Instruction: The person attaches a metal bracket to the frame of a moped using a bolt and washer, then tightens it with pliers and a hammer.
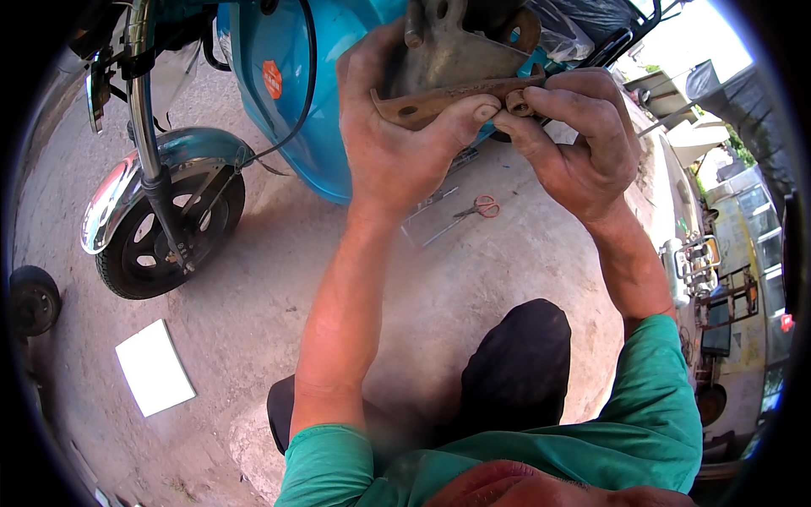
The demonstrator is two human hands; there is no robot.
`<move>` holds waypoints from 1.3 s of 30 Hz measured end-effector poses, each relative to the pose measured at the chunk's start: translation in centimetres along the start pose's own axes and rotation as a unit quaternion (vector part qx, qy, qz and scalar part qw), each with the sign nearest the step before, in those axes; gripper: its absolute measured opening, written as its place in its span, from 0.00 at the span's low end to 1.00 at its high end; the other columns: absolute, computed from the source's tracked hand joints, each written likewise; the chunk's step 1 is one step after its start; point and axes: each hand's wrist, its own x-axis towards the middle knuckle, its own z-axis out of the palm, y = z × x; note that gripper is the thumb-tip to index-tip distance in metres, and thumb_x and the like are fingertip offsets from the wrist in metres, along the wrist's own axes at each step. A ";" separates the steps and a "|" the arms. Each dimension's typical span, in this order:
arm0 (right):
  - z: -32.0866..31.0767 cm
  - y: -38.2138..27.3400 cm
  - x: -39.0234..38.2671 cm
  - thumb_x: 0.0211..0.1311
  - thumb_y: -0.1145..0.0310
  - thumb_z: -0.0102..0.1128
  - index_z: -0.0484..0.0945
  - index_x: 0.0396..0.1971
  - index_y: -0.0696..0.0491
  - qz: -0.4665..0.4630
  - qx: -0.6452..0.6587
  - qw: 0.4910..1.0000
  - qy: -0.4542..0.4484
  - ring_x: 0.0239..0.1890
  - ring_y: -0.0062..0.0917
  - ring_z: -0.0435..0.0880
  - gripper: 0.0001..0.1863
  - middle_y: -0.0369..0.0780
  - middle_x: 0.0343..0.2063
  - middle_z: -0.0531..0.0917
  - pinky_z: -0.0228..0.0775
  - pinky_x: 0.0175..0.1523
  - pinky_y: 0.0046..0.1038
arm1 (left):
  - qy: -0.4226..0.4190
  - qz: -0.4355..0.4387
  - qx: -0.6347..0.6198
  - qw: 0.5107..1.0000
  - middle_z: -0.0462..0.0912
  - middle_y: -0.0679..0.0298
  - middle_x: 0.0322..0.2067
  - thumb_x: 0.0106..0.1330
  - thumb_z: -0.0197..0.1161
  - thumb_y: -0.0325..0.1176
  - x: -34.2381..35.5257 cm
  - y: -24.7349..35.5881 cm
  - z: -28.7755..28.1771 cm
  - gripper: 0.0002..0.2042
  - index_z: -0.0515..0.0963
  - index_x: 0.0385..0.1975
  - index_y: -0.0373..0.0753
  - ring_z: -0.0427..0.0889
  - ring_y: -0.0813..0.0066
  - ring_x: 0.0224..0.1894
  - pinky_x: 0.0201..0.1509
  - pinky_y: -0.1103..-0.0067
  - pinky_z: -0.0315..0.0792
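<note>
My left hand [389,144] is closed round a rusty metal bracket [448,95], its thumb pressed along the lower flange near a hole. A grey plate with holes [456,42] rises behind the flange, partly hidden by my fingers at the left. My right hand [583,144] pinches a small rusty nut-like piece [519,103] against the right end of the bracket, thumb below it and fingers over it. The turquoise body of a vehicle [279,127] is just behind both hands.
A front wheel with chrome mudguard [169,211] stands left of me. Red-handled scissors [486,205] and thin tools lie on the concrete ground [439,287]. A white board [155,367] lies lower left, near a loose wheel [32,300]. Machinery [710,287] lines the right.
</note>
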 end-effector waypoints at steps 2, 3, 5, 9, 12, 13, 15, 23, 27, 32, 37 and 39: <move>0.0 -0.1 0.0 0.45 0.70 0.84 0.83 0.39 0.50 0.009 0.002 1.000 0.000 0.32 0.25 0.85 0.21 0.35 0.32 0.86 0.77 0.35 0.25 | 0.004 0.006 -0.003 1.000 0.70 0.57 0.55 0.46 0.86 0.40 0.0 0.0 0.0 0.43 0.70 0.62 0.32 0.76 0.64 0.58 0.62 0.71 0.74; 0.0 -0.2 0.0 0.44 0.70 0.84 0.83 0.40 0.50 0.014 0.006 1.000 -0.001 0.32 0.25 0.85 0.21 0.35 0.32 0.86 0.77 0.35 0.25 | 0.003 0.004 0.000 1.000 0.70 0.57 0.55 0.46 0.86 0.40 0.0 0.1 0.0 0.43 0.70 0.62 0.32 0.76 0.64 0.58 0.62 0.71 0.74; -0.1 -0.3 0.0 0.44 0.71 0.84 0.83 0.40 0.50 0.015 0.004 1.000 0.003 0.32 0.25 0.85 0.22 0.35 0.32 0.87 0.78 0.35 0.25 | 0.001 0.000 0.007 1.000 0.70 0.56 0.55 0.46 0.86 0.41 -0.1 0.1 0.0 0.44 0.70 0.62 0.31 0.76 0.64 0.58 0.62 0.71 0.74; -0.1 -0.2 0.1 0.45 0.75 0.82 0.84 0.40 0.50 0.000 -0.005 1.000 0.001 0.32 0.26 0.85 0.20 0.35 0.32 0.86 0.78 0.35 0.26 | 0.004 -0.003 0.003 1.000 0.70 0.57 0.55 0.46 0.86 0.41 -0.1 -0.1 0.1 0.44 0.70 0.62 0.30 0.76 0.64 0.58 0.62 0.71 0.74; -0.1 0.0 0.1 0.45 0.75 0.82 0.84 0.39 0.50 -0.014 -0.009 1.000 -0.015 0.31 0.26 0.85 0.20 0.34 0.31 0.86 0.77 0.35 0.26 | 0.005 -0.006 -0.008 1.000 0.71 0.56 0.55 0.46 0.86 0.41 0.0 0.1 0.1 0.44 0.69 0.62 0.29 0.76 0.64 0.58 0.63 0.71 0.74; 0.0 0.1 0.1 0.45 0.75 0.82 0.84 0.39 0.50 -0.016 -0.004 1.000 -0.007 0.31 0.26 0.85 0.20 0.34 0.31 0.86 0.77 0.35 0.26 | 0.005 -0.002 -0.010 1.000 0.71 0.56 0.55 0.46 0.86 0.40 0.1 0.3 0.2 0.44 0.69 0.62 0.29 0.76 0.64 0.58 0.63 0.71 0.74; 0.2 0.1 -0.1 0.45 0.74 0.83 0.84 0.39 0.50 -0.012 0.002 1.000 0.008 0.31 0.26 0.85 0.20 0.33 0.30 0.86 0.77 0.35 0.27 | 0.007 -0.049 -0.047 0.998 0.73 0.55 0.54 0.47 0.86 0.41 0.2 0.9 0.2 0.44 0.68 0.62 0.28 0.77 0.65 0.57 0.61 0.70 0.75; 0.2 0.1 0.0 0.46 0.73 0.82 0.84 0.41 0.50 -0.004 0.022 1.000 0.014 0.31 0.27 0.85 0.20 0.34 0.31 0.86 0.78 0.34 0.28 | 0.005 -0.014 -0.030 0.999 0.71 0.56 0.55 0.47 0.86 0.38 0.4 1.3 0.3 0.44 0.68 0.62 0.29 0.76 0.64 0.58 0.63 0.71 0.75; -0.6 0.6 0.6 0.46 0.73 0.81 0.84 0.43 0.50 -0.029 0.010 0.999 -0.032 0.31 0.28 0.85 0.21 0.34 0.33 0.87 0.78 0.34 0.28 | 0.003 -0.043 -0.081 0.996 0.71 0.57 0.56 0.48 0.86 0.37 0.3 0.8 0.6 0.44 0.67 0.63 0.29 0.77 0.65 0.58 0.62 0.71 0.76; -0.5 1.5 0.6 0.44 0.74 0.82 0.84 0.43 0.50 -0.075 0.025 0.996 -0.033 0.31 0.27 0.84 0.22 0.34 0.33 0.87 0.78 0.35 0.28 | 0.052 -0.171 -0.180 0.967 0.78 0.53 0.53 0.48 0.87 0.41 -0.2 1.4 1.0 0.45 0.66 0.62 0.26 0.79 0.67 0.55 0.59 0.72 0.76; 0.2 1.1 -0.2 0.48 0.75 0.83 0.79 0.49 0.54 -0.055 0.037 0.997 -0.029 0.36 0.28 0.83 0.27 0.38 0.36 0.84 0.77 0.38 0.29 | 0.016 -0.050 -0.116 0.992 0.74 0.55 0.54 0.50 0.85 0.38 0.1 0.7 0.7 0.44 0.66 0.63 0.28 0.78 0.66 0.57 0.61 0.72 0.76; 0.3 1.1 -0.2 0.47 0.73 0.83 0.80 0.46 0.52 -0.045 0.039 0.998 -0.010 0.34 0.27 0.83 0.25 0.36 0.34 0.84 0.77 0.37 0.28 | 0.008 -0.021 -0.086 0.996 0.71 0.57 0.55 0.49 0.85 0.38 0.1 0.4 0.6 0.44 0.66 0.63 0.29 0.77 0.66 0.58 0.62 0.71 0.76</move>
